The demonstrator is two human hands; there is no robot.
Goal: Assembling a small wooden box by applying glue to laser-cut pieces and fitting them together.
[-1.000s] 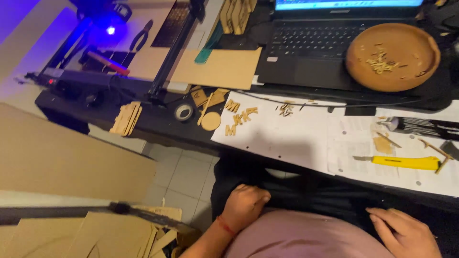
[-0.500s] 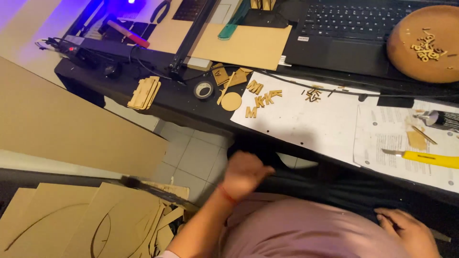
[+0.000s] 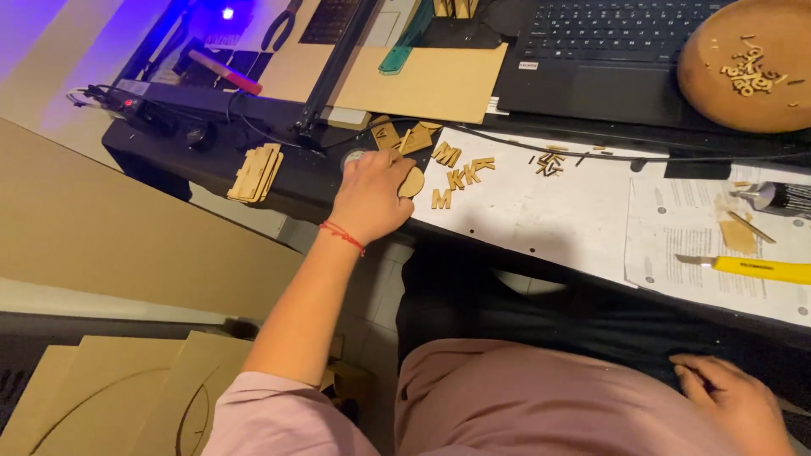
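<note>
The left hand (image 3: 370, 196) is extended to the front edge of the black bench (image 3: 287, 181), palm down, with the fingers (image 3: 382, 162) curled over a round wooden disc (image 3: 412, 181); only the right portion of the disc is exposed, so it cannot be told whether the disc is gripped or merely covered. The disc lies flat at the left edge of the white paper sheet (image 3: 541, 207), which serves here as the landmark. A roll of tape (image 3: 349, 157) is partly hidden beneath the fingers, just left of the sheet. On the upper left part of the sheet, a group of wooden letter cut-outs (image 3: 460, 169) is laid flat, the group's long axis running from lower left to upper right. Well left of the sheet, a stack of thin wooden pieces (image 3: 257, 171) is set on the bench, its long axis running nearly straight away from the person. To the right of the sheet, a yellow utility knife (image 3: 748, 268) is laid with its long axis nearly horizontal and its blade pointing left, toward the sheet. Behind the sheet, a laptop (image 3: 608, 51) and a round wooden plate (image 3: 752, 67) are placed. The right hand (image 3: 735, 401) is rested on the lap, below the sheet, fingers loosely bent and holding nothing.
</note>
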